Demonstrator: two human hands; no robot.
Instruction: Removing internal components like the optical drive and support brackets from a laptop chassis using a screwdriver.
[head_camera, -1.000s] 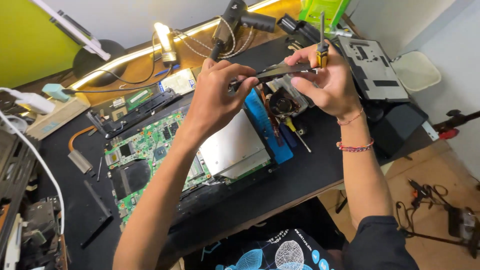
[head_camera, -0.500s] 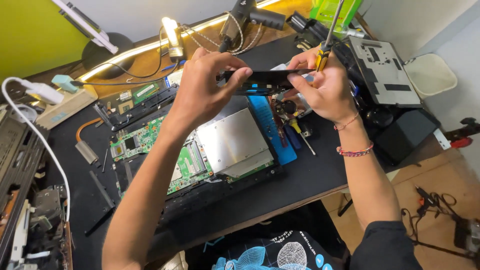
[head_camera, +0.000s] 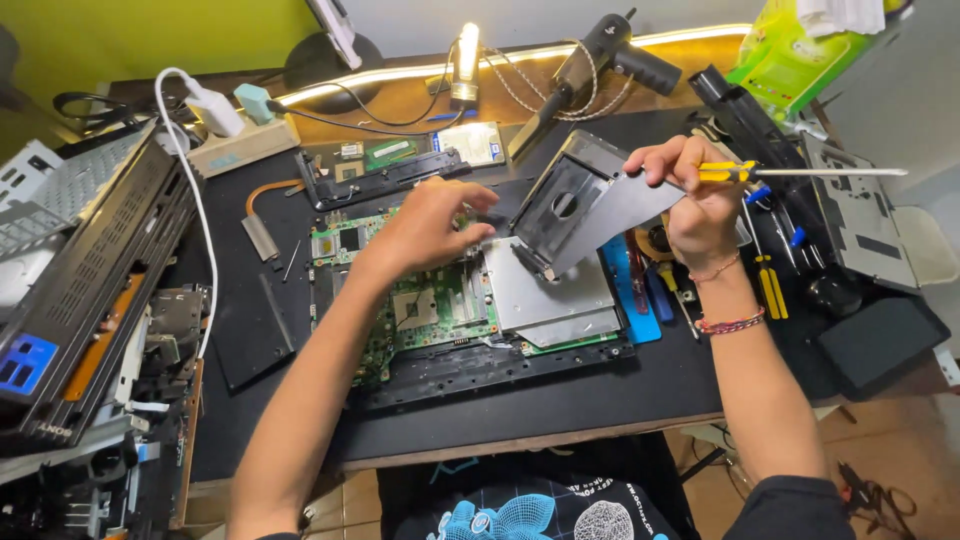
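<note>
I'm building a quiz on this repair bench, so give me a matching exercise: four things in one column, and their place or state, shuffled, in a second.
Things:
1. yellow-handled screwdriver
2. flat drive unit
3. green circuit board
4. heat gun

Places or states:
A. lying at the back of the bench, with its cord coiled
B. held in the right hand, shaft pointing right
C. tilted up above the laptop, its edge gripped by the right hand
D. lying flat in the open laptop, under the left hand

Pairs: 1-B, 2-C, 3-D, 4-A
</note>
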